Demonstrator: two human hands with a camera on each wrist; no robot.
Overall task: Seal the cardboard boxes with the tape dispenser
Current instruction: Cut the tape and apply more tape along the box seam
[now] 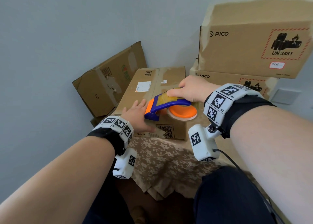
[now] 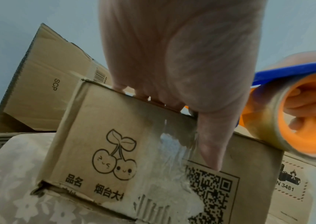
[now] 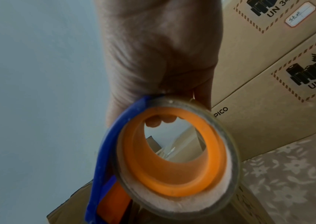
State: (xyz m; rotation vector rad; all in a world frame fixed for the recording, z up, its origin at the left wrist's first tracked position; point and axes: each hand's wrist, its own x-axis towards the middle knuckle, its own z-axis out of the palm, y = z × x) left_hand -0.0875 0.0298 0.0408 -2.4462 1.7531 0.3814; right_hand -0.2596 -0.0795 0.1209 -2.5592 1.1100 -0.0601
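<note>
- Dispenser point(image 1: 169, 105), blue plastic with an orange hub, lies lengthwise on the box point(image 1: 149, 94), nose toward the near-left.
- Right hand point(image 1: 188, 89) grips it; left hand point(image 1: 137, 117) presses flat on cardboard.

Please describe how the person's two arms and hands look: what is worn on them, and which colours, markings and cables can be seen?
Both forearms and hands are bare. The left wrist and the right wrist each carry a black strap with a band of white blocks printed with black square codes. A white camera housing, also code-marked, hangs under each wrist. A thin black cable runs from the right housing.
</note>
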